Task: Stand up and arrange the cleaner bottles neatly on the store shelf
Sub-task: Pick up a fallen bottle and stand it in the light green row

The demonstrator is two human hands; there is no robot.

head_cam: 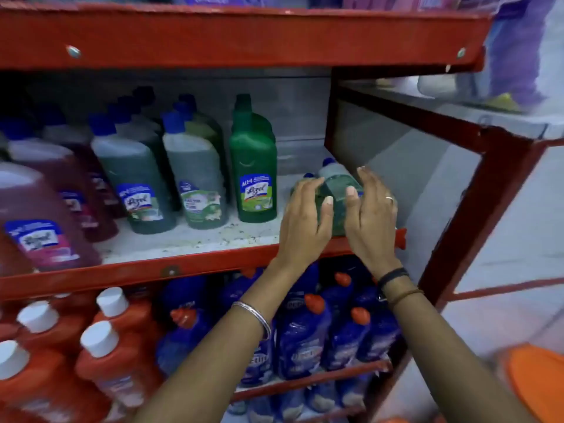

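Between both hands (338, 215), lying green bottle (335, 184)

Red-framed middle shelf (195, 239), white speckled deck. Left of the opaque green bottle (253, 166) stand green-liquid bottles (134, 178) and pink ones (39, 215); right of it, bottles lying flat (332, 184).

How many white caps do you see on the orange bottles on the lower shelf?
4, all at lower left: one cap highest, one left of it, one below, one at the edge. A fifth may be hidden higher up.
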